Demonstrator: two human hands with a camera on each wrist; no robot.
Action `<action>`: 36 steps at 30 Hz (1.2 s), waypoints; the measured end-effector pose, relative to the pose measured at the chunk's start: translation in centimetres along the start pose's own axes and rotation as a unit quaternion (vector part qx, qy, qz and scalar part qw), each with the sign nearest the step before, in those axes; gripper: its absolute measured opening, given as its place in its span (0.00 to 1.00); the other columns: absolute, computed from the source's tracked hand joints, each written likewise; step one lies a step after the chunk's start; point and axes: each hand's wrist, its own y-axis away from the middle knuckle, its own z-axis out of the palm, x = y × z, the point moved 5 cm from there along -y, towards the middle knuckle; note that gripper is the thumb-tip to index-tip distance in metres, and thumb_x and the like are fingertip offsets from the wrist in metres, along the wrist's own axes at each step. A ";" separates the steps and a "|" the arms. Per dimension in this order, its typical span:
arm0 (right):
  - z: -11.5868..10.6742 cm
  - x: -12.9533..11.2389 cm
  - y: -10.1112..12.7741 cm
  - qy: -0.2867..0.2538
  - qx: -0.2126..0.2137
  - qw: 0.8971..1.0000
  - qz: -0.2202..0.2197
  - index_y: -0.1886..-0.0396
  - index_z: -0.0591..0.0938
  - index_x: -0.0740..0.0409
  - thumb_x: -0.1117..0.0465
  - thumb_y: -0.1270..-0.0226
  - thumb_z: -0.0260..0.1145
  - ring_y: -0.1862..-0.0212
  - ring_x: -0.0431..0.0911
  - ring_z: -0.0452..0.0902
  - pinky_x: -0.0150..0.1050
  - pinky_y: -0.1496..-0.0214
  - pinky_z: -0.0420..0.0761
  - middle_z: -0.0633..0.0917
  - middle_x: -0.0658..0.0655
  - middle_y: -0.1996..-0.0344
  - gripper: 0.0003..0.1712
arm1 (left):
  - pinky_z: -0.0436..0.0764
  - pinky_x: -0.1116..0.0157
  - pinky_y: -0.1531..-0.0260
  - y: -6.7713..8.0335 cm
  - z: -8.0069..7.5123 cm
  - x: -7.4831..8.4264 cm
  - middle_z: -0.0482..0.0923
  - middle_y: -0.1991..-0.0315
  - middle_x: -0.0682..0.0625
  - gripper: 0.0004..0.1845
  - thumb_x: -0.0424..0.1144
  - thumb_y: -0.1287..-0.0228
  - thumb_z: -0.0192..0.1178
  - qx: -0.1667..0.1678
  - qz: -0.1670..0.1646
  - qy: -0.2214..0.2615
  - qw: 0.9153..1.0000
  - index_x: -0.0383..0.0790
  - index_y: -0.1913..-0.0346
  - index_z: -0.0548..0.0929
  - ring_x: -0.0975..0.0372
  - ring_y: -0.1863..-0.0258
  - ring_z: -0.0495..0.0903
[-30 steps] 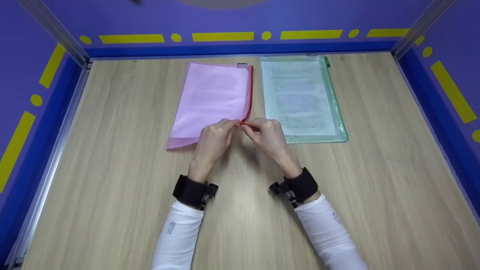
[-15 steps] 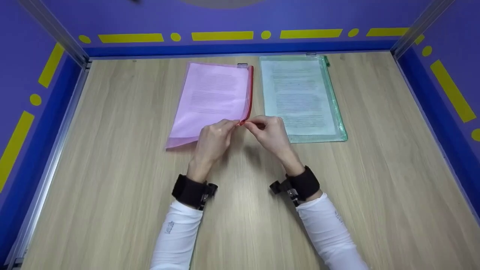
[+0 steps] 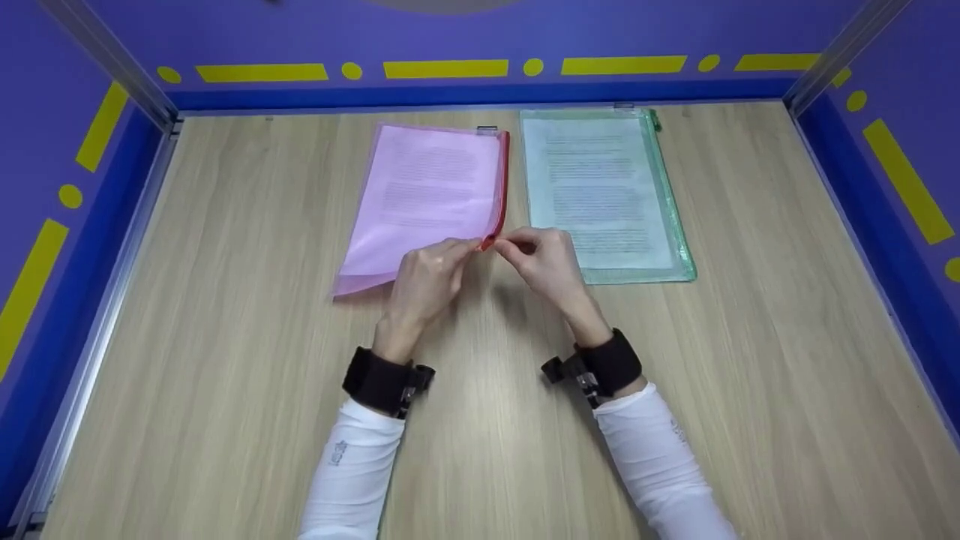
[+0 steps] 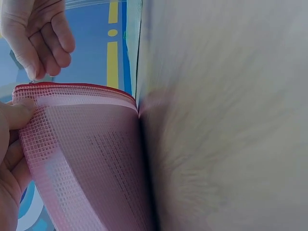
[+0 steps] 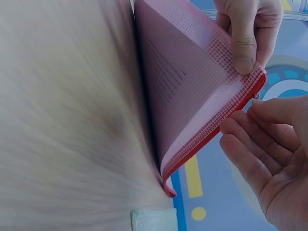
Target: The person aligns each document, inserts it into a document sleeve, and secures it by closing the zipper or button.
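Observation:
A pink mesh zipper pouch (image 3: 420, 187) with a printed sheet inside lies at the table's middle, its near right corner lifted. My left hand (image 3: 427, 281) pinches that corner, thumb on the mesh side in the right wrist view. Along the pouch's right edge runs a red zipper (image 3: 504, 180). At the corner end of it, the thumb and a finger of my right hand (image 3: 547, 262) pinch the small metal zipper pull (image 5: 256, 96). The other fingers of that hand are loosely bent beside the zipper.
Right of the pink pouch lies a green zipper pouch (image 3: 600, 195) with printed paper inside, partly behind my right hand. Blue walls (image 3: 450, 37) with yellow marks enclose the wooden table (image 3: 225, 337) at the back and sides.
My right hand has shifted slightly right and away from me, opening a small gap from my left hand. The left hand keeps its hold on the corner.

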 end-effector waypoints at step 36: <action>-1.5 3.1 -1.2 0.033 0.044 0.996 0.063 0.63 0.90 0.64 0.61 0.34 0.68 0.69 0.44 0.82 0.25 0.67 0.75 0.90 0.61 0.69 0.10 | 0.87 0.66 0.63 0.1 -1.7 0.2 0.90 0.62 0.46 0.10 0.28 0.35 0.61 0.045 0.040 0.021 0.998 0.37 0.54 0.87 0.57 0.66 0.89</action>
